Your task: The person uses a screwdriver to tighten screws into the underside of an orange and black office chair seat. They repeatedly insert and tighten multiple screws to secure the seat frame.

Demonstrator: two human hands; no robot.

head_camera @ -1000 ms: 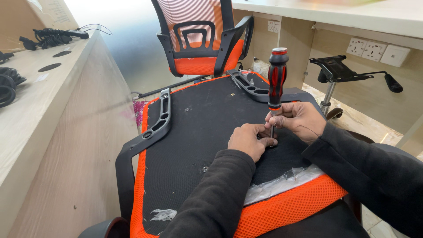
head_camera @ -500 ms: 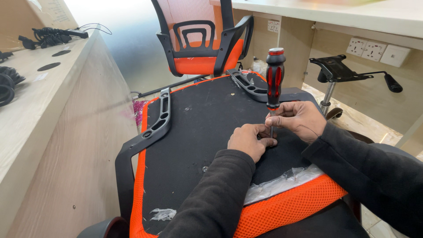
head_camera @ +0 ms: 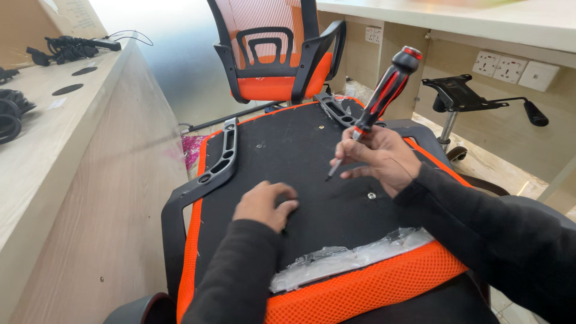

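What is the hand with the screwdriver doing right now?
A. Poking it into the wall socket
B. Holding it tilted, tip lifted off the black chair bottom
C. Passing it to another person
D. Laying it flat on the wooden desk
B: the right hand grips the red and black screwdriver slanted, its tip just above the black chair bottom, while the left hand rests flat there.

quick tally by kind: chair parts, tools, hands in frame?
Upturned seat base: 1
Armrests lying on it: 2
Assembled chair: 1
Chair mechanism on gas lift: 1
Screwdriver: 1
Hands: 2, the right hand holding the screwdriver, the left hand flat on the seat base
Total: 8
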